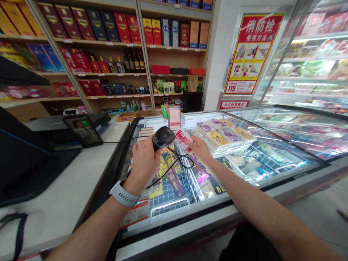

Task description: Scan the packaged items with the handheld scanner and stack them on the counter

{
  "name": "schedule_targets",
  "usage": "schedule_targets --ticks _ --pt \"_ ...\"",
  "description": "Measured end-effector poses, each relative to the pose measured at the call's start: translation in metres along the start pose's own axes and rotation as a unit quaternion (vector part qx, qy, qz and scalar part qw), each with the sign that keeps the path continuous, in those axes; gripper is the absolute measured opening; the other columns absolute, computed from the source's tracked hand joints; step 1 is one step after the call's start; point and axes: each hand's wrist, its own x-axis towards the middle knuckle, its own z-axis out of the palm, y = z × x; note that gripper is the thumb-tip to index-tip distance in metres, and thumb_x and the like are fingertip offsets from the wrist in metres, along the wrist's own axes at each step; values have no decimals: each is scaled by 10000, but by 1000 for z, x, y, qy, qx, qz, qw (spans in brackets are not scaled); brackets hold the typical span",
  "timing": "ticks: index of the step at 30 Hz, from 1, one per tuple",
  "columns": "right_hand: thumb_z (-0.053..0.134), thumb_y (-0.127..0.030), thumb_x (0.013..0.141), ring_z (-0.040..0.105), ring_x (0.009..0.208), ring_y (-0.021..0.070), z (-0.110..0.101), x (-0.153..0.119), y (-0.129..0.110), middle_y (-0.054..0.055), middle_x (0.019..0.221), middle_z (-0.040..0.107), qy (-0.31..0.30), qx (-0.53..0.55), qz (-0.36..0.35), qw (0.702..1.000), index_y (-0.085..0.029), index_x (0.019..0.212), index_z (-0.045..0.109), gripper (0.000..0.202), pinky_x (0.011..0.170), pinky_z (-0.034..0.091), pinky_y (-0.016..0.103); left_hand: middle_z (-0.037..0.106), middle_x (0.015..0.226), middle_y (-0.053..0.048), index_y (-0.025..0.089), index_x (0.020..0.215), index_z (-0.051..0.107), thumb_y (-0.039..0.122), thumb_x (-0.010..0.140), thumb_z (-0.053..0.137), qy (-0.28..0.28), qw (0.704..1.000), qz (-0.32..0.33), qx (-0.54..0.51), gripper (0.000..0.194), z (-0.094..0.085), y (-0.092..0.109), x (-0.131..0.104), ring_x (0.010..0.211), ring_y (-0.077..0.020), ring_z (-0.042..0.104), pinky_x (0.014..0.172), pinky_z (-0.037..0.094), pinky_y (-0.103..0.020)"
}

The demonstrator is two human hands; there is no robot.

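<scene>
I have the red-and-white card [184, 138] at 12 o'clock, pinched by its near edge in my right hand [200, 149], just beside the scanner [164, 137] gripped in my left hand [145, 159]. I'd keep the card flat, fingertips off its print, the scanner's front squared to it and the looped cord [174, 163] slack. The packs [217, 139] crowd my right hand at 1 o'clock; the tabletop [104, 159] edge lies at 10. Over the freezer's near rim [190, 217], toward 6, I see more room.
</scene>
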Motion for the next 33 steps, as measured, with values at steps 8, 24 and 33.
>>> schedule_targets --ticks 8,24,33 --pt "500 -336 887 659 619 122 2 -1 -3 -20 707 666 19 16 -34 999 -191 1041 511 212 589 550 241 629 1210 -158 125 1321 442 264 888 457 13 1000 11 -9 455 -7 7 -1 1163 -304 559 1074 313 -501" --pt "517 -344 875 670 638 135 3 -3 -9 -9 700 664 13 40 -47 998 -186 1047 525 234 610 573 263 613 1276 -143 146 1300 460 240 889 440 -4 999 23 -27 422 -6 13 -5 1206 -299 547 1107 262 -536" --pt "521 -382 863 676 652 142 3 -1 -6 -11 693 666 13 43 -52 998 -185 1066 523 283 627 580 278 589 1326 -129 158 1352 419 204 877 440 -19 999 28 -31 478 -8 15 -5 1223 -292 539 1124 224 -553"
